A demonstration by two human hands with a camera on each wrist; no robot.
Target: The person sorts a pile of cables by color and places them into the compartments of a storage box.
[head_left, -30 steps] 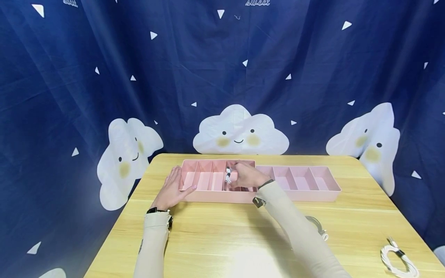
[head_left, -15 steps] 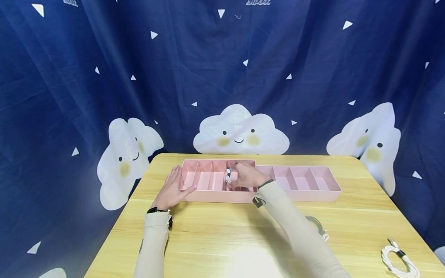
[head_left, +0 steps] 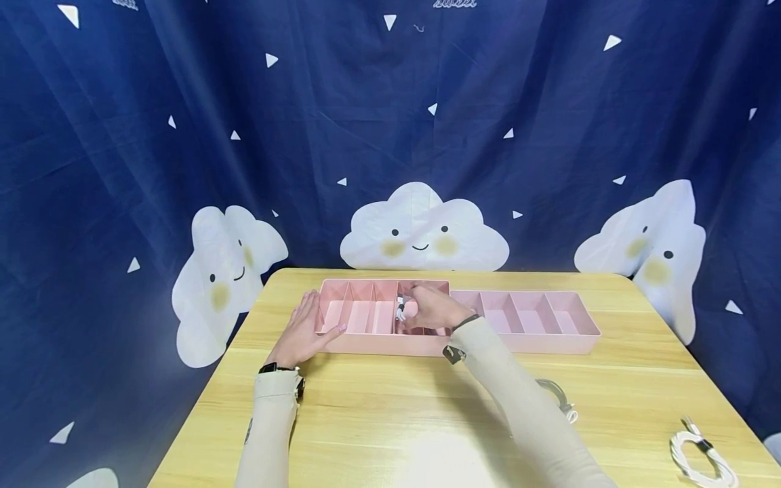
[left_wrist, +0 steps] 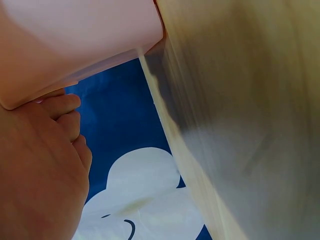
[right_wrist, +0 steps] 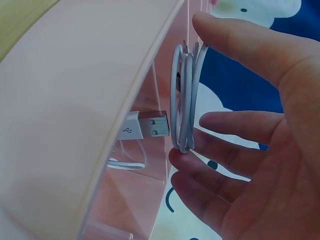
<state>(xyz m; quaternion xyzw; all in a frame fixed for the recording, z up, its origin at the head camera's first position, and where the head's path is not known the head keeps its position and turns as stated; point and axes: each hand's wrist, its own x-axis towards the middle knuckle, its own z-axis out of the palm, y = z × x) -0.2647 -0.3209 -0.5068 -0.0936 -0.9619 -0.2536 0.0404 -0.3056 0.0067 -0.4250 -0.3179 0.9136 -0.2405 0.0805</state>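
A long pink divided box stands across the table toward the back. My left hand rests against its left end, fingers straight along the wall and thumb on the front rim. In the box's right half, my right hand reaches into a compartment. Seen from the right wrist, thumb and fingers hold a coiled pale cable by its top and bottom. Beside that coil, a white USB plug and part of another white cable show inside the box. The head view hides most of the held coil behind the hand.
A paler pink divided box adjoins the first one on the right. Nearer on the wooden table lie a grey cable, partly behind the right sleeve, and a coiled white cable with a black strap. A blue curtain hangs behind.
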